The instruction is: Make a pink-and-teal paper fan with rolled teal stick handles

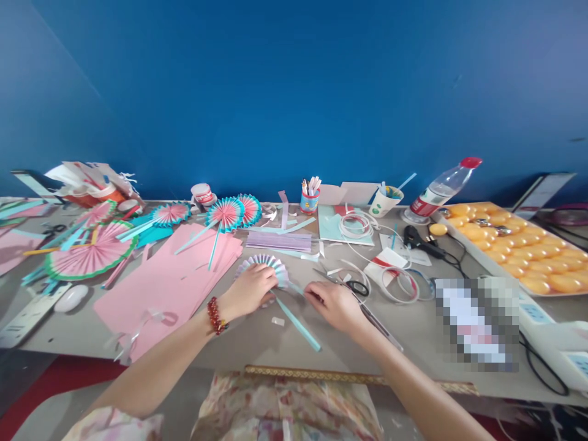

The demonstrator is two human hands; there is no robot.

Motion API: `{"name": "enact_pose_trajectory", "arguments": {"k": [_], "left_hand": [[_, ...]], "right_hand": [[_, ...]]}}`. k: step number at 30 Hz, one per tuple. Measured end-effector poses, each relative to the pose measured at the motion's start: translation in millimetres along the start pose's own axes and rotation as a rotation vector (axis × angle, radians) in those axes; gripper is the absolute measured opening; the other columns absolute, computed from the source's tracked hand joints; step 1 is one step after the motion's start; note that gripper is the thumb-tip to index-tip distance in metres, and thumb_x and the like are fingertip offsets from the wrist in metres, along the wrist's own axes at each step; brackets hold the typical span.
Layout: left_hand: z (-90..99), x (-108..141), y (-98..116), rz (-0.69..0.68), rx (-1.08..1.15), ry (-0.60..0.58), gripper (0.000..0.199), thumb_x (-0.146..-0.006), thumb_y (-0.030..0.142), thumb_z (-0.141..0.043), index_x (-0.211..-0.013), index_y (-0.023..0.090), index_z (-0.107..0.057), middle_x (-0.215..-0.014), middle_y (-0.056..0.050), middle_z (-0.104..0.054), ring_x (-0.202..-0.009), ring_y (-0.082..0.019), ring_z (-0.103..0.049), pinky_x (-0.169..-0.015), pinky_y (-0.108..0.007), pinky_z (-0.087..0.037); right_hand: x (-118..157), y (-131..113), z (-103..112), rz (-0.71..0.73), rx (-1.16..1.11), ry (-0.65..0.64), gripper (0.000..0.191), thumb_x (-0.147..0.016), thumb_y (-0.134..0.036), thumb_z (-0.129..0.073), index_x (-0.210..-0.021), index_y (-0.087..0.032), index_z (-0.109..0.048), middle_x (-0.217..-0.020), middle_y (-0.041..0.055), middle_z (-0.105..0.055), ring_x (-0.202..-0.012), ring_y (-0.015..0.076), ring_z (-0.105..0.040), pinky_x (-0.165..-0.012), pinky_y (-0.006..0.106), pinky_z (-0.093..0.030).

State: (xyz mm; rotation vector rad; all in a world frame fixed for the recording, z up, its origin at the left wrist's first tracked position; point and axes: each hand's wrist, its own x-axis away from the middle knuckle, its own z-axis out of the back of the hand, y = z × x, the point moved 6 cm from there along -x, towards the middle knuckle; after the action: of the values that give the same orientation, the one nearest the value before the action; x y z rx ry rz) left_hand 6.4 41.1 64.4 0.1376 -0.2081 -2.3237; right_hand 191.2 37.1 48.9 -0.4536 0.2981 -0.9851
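A pleated lilac-and-white paper fan (280,272) lies spread on the table in front of me. My left hand (252,285), with a beaded bracelet on its wrist, rests over the fan with its fingers closed on the lower part. From under that hand a light blue paper stick (301,326) reaches toward me and to the right. My right hand (337,304) is closed, its fingertips pinched at the end of a second light blue stick that comes from the fan. A small white scrap (278,321) lies between my arms.
Pink paper sheets (169,263) and finished fans (225,214) lie to the left. Behind are pleated purple paper (278,241) and a pen cup (310,200). Scissors (357,286), a glue gun (420,242), a bottle (438,193) and a tray of yellow balls (509,236) are right.
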Motion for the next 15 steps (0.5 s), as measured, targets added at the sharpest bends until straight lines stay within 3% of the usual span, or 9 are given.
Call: {"name": "enact_pose_trajectory", "arguments": {"k": [4, 9, 15], "left_hand": [[-2.0, 3, -2, 0.031, 0.001, 0.005, 0.011, -0.094, 0.027, -0.058, -0.099, 0.018, -0.062, -0.105, -0.006, -0.062, -0.1, -0.022, -0.058, -0.085, -0.033, -0.042], [-5.5, -1, -2, 0.058, -0.043, 0.013, 0.01, -0.096, 0.025, -0.055, -0.095, 0.018, -0.062, -0.1, -0.005, -0.062, -0.097, -0.022, -0.059, -0.084, -0.033, -0.042], [-0.1, -3, -4, 0.021, 0.016, 0.016, 0.009, -0.094, 0.015, -0.053, -0.096, 0.017, -0.062, -0.101, -0.005, -0.064, -0.101, -0.021, -0.057, -0.086, -0.032, -0.043]], "right_hand": [[-1, -16, -3, 0.107, 0.162, -0.048, 0.022, -0.099, -0.026, -0.046, -0.094, -0.02, -0.067, -0.09, 0.0044, -0.071, -0.087, 0.0174, -0.065, -0.075, 0.025, -0.04], [-3, -25, -13, 0.181, 0.449, -0.073, 0.019, -0.098, -0.023, -0.05, -0.089, -0.018, -0.067, -0.081, 0.0043, -0.068, -0.08, 0.018, -0.064, -0.067, 0.027, -0.038], [-6, -23, -21, 0.195, 0.486, -0.043, 0.016, -0.095, -0.02, -0.056, -0.081, -0.018, -0.066, -0.077, 0.0036, -0.067, -0.078, 0.0192, -0.063, -0.064, 0.029, -0.035]]}}
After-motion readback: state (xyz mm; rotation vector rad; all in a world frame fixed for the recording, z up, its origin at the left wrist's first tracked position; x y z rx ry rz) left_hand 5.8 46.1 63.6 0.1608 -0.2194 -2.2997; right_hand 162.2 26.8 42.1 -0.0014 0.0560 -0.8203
